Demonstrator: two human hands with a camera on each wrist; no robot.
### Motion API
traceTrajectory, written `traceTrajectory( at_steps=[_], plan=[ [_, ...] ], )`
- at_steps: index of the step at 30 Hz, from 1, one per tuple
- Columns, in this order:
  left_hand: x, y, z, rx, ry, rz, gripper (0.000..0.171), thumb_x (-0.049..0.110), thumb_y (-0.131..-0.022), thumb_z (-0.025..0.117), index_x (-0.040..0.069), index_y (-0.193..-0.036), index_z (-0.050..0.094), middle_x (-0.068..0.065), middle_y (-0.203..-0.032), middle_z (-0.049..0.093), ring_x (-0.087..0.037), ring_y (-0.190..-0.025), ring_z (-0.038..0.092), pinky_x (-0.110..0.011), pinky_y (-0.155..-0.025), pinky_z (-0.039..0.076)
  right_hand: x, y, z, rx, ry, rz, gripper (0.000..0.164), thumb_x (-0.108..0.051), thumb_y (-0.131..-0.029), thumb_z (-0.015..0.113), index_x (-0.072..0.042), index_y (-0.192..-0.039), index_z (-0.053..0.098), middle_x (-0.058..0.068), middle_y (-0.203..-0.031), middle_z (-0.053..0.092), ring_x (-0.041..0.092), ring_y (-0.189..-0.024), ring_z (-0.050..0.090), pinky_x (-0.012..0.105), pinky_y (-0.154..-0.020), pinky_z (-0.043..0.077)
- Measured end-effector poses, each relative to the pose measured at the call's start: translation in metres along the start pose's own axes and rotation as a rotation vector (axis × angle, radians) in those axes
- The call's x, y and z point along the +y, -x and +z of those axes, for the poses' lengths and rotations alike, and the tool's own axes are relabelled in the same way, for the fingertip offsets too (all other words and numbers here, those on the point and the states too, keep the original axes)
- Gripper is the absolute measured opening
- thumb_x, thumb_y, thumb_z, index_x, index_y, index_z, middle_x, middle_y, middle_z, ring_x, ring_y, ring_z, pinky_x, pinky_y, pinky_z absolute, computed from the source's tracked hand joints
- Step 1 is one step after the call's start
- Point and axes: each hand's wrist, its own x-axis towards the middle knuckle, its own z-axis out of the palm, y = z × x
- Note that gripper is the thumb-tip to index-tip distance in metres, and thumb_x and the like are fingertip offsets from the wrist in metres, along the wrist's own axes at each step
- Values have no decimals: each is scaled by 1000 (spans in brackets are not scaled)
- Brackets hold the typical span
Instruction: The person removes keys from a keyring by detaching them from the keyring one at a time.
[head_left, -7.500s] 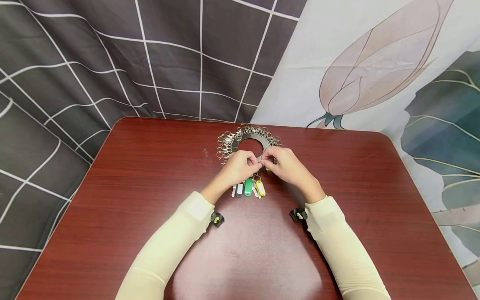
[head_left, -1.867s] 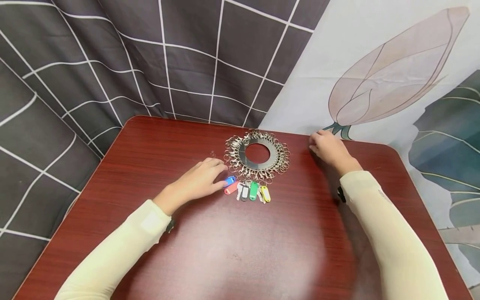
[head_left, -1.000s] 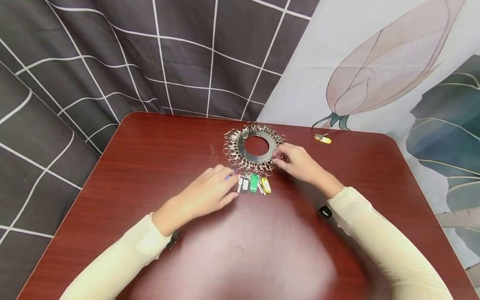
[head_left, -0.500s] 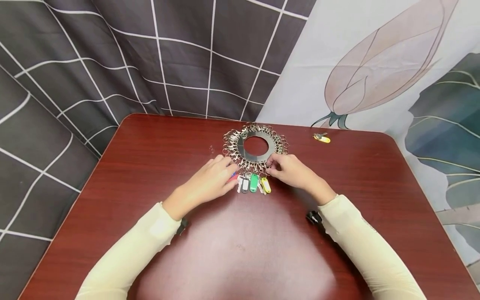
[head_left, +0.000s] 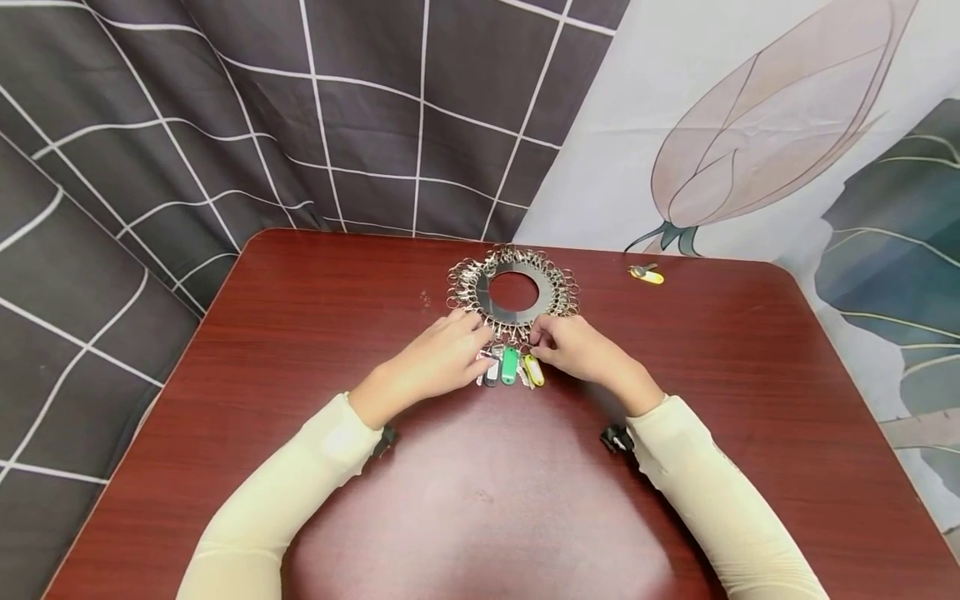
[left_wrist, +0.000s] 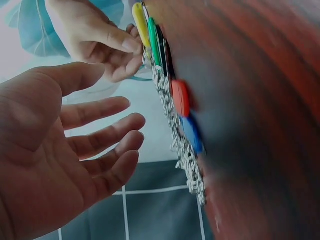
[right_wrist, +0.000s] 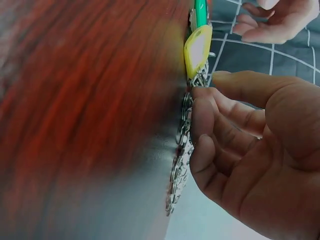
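A flat dark ring (head_left: pixel 545 292) edged with many metal clasps and split rings lies on the table. Along its near side, several key tags with keys show: black (head_left: pixel 491 375), green (head_left: pixel 509 367) and yellow (head_left: pixel 534 370). My left hand (head_left: pixel 442 358) hovers over the left tags, fingers relaxed and apart, holding nothing. It covers a red tag (left_wrist: pixel 181 98) and a blue tag (left_wrist: pixel 192 134) in the head view. At the yellow tag's split ring is my right hand (head_left: pixel 579 350), with fingers bent and a small gap between thumb and forefinger; no firm pinch shows.
A loose key with a yellow tag (head_left: pixel 647 274) lies near the table's far right edge. The reddish-brown table (head_left: pixel 480 500) meets a dark checked curtain (head_left: pixel 360 125) and a pale flower-print cloth (head_left: pixel 600 183) behind it.
My right hand left a yellow-tagged key at the far right, then came to the ring's right side and down to the yellow tag. The left hand slid right over the tags.
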Motion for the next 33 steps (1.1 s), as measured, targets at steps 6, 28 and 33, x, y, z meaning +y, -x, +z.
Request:
traceTrajectory(
  at_steps=[6,28,33],
  plan=[
    [4,-16,4,-24,43,19,25,29,-91,64,7,-103,68,-7,-93,57,-25,-86,50,-40,-78,48,1,-3,1,-34,-23,20,10,-15,-86,69,-8,-89,61,-1,-69,64,12,-63,57,33,-63,49],
    [3,-61,14,-150,116,-10,9,11,-91,60,11,-85,67,-5,-85,57,-23,-85,53,-37,-82,47,2,-8,-1,-88,48,47,11,-6,-83,60,-10,-73,59,1,-66,56,17,-64,52,33,-63,46],
    [3,-65,14,-174,154,-27,11,8,-90,60,8,-91,71,-7,-90,61,-24,-89,56,-37,-85,48,2,-7,-2,-82,58,33,15,-6,-84,58,-11,-70,58,1,-65,56,17,-63,52,34,-63,47]
  ],
)
